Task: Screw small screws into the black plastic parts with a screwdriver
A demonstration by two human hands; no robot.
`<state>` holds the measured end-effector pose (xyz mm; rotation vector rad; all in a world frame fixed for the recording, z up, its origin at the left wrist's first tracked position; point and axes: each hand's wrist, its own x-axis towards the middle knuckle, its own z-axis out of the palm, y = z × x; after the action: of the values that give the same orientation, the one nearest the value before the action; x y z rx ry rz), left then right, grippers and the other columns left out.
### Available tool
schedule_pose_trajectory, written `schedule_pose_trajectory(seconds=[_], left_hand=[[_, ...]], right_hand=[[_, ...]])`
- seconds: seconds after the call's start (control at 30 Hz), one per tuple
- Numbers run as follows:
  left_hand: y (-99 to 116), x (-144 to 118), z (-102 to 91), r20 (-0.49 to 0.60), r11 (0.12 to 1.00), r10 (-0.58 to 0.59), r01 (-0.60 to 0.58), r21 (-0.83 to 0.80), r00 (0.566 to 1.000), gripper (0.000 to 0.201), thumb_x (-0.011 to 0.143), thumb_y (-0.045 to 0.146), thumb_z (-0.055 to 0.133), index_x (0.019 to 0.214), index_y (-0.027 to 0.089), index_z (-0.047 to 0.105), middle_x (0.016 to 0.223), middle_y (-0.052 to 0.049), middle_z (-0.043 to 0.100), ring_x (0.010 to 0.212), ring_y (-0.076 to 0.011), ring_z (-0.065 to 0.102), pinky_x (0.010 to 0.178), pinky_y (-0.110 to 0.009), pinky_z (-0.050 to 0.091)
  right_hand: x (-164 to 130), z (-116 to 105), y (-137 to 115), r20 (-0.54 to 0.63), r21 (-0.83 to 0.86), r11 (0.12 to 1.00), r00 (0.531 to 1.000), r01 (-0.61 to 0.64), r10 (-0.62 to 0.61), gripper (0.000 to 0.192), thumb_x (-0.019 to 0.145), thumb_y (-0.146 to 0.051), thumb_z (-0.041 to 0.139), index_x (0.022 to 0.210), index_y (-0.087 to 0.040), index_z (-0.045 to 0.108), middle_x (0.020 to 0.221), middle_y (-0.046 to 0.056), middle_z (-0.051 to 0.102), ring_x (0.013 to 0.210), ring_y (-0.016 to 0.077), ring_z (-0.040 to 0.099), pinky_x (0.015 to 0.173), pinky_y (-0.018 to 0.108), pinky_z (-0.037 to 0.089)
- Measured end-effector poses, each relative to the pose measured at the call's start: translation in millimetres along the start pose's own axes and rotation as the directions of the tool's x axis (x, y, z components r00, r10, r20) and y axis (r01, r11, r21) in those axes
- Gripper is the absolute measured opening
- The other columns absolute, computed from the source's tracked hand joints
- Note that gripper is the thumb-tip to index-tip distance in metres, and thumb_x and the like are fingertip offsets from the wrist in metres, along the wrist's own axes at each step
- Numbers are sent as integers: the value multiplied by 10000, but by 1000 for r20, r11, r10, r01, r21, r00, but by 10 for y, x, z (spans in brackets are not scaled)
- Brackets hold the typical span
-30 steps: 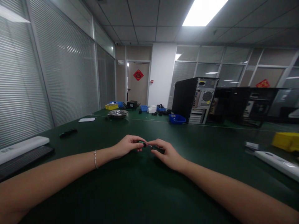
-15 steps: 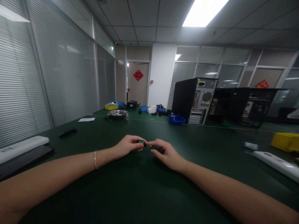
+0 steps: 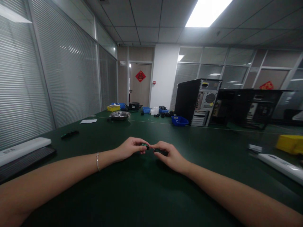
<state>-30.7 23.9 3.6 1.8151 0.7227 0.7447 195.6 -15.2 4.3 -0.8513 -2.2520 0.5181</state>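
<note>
Near the middle of the dark green table [image 3: 142, 189], my left hand [image 3: 130, 148] pinches a small green-and-black electronic part [image 3: 146, 146] between thumb and fingers. My right hand [image 3: 172, 155] is curled just to its right, with the index fingertip reaching to the part's edge. Under that index finger lies a slim dark object [image 3: 156, 150], mostly hidden by the fingers; its kind cannot be made out. Both forearms come in low over the tabletop.
A white-and-black slab [image 3: 26, 151] lies at left, near a dark strip [image 3: 69, 134] and white paper [image 3: 88, 121]. Farther back are a metal bowl [image 3: 120, 115], a blue bin [image 3: 180, 121] and a computer tower [image 3: 189, 102]. At right sit a yellow bin [image 3: 289, 144] and a white bar [image 3: 281, 165].
The part in my left hand has turned slightly, showing less green. My right fingers have shifted a little, and less of the slim dark object shows. The view has moved very slightly.
</note>
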Motion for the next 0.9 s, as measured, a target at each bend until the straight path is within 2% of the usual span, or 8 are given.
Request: schedule_pose_trajectory(seconds=[0.27,0.37,0.47,0.57,0.9], left_hand=[[32,-22,19,74,997,-30,35,-69,997,300,764,258,628,1022,107,640,859,-66,645,721,-129,569,709,-279,451],[28,-8,35,59,997,-17,22,-74,998,302,767,272,630,1024,113,624,891,-70,643,727,-127,575,712,-279,450],[-10,17,36,22,989,-11,14,-145,1000,344,744,274,664,1036,125,559,901,-73,641,749,-138,600,725,-300,461],[-55,42,18,-37,976,3,-11,-216,999,326,709,263,703,947,132,523,874,-61,638,777,-151,619,737,-309,471],[-13,38,-10,-86,945,-4,-24,-327,996,275,709,196,704,914,135,531,896,-62,644,871,-193,640,826,-370,481]], right_hand=[[-1,-8,-60,26,-1,999,998,50,-50,336,842,-164,544,1169,-232,584,984,56,600,901,171,562,818,321,450],[4,-1,-53,17,3,999,998,53,-53,340,845,-169,540,1176,-236,579,989,55,602,908,170,564,825,323,448],[7,11,-33,-9,-3,999,999,49,-49,339,846,-180,540,1178,-237,578,980,56,607,901,173,565,813,321,448],[5,16,-31,-29,-15,999,999,33,-34,346,844,-185,541,1184,-238,573,992,55,608,896,177,563,791,317,449],[-1,3,-70,-70,-16,1000,998,-4,3,317,851,-183,524,1160,-235,571,998,43,605,871,172,553,747,297,439]])
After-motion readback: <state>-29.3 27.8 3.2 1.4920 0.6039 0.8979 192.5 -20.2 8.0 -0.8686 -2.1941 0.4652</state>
